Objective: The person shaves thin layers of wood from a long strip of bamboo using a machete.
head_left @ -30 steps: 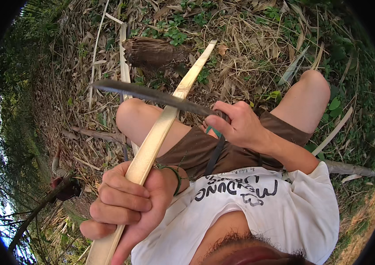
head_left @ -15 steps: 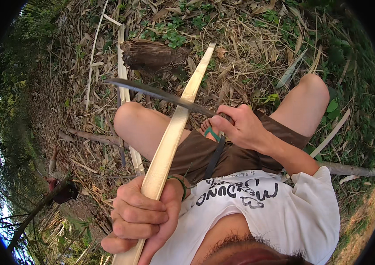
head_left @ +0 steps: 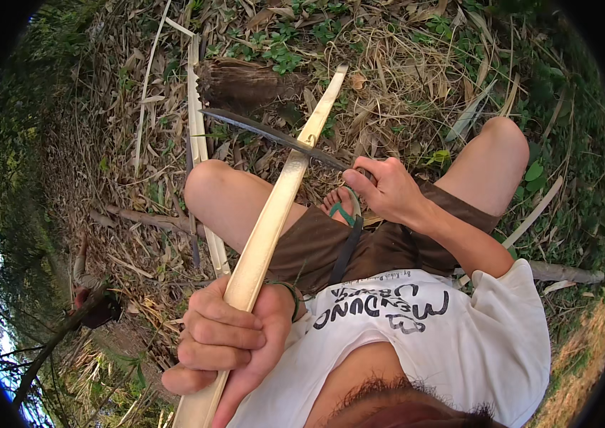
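Note:
My left hand point(head_left: 227, 339) is closed around the lower part of a long pale bamboo strip point(head_left: 277, 207), which slants up and away to the right past my knee. In my right hand point(head_left: 386, 187) is the handle of a machete point(head_left: 263, 132), my fingers wrapped round it. Its long dark blade crosses the strip's upper half and lies against it, the tip pointing left. A small curled shaving point(head_left: 311, 140) stands up at the blade on the strip. The strip's near end runs out of view below my left hand.
A dark log piece point(head_left: 249, 84) lies ahead on leaf litter. Split pale strips point(head_left: 197, 107) lie left of my knee, by a thin branch point(head_left: 149, 217). My sandalled foot point(head_left: 338, 205) is between my bent legs. Another person point(head_left: 95, 303) is far left.
My right hand has moved slightly forward and right, taking the machete blade farther up the strip. A curled shaving now shows at the blade. My left hand keeps its grip.

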The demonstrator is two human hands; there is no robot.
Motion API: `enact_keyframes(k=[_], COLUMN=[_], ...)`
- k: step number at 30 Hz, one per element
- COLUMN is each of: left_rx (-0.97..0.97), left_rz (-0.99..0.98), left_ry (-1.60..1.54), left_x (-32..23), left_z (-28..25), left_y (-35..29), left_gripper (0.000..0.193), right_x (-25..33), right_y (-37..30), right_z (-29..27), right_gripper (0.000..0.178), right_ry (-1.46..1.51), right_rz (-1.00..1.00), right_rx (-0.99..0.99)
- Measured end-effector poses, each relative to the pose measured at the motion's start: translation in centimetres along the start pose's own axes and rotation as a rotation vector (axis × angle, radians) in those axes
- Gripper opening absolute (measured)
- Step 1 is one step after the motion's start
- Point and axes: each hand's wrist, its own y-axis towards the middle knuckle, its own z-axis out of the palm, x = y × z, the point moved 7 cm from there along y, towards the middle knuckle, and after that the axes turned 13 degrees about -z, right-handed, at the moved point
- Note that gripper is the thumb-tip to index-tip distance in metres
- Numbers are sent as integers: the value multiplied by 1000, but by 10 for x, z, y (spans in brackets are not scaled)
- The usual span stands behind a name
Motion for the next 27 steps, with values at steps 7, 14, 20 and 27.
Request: enact_keyframes(k=[7, 14, 20, 27], left_rx=[-11, -49, 2, -42], left_rz=[0, 22, -5, 21], left_ry=[0, 12, 56, 5], left_x=[-1, -5, -4, -5], left_z=[-6, -16, -16, -29], left_y=[1, 1, 2, 7], left_gripper=[58, 56, 51, 56], right_x=[3, 12, -111, -9], right_y=[-3, 3, 7, 3], right_z=[16, 11, -34, 7], right_gripper=[51, 54, 60, 58], right_ry=[49, -123, -409, -99], right_rz=[-27, -88, 337, -94], right_rx=[15, 21, -100, 60])
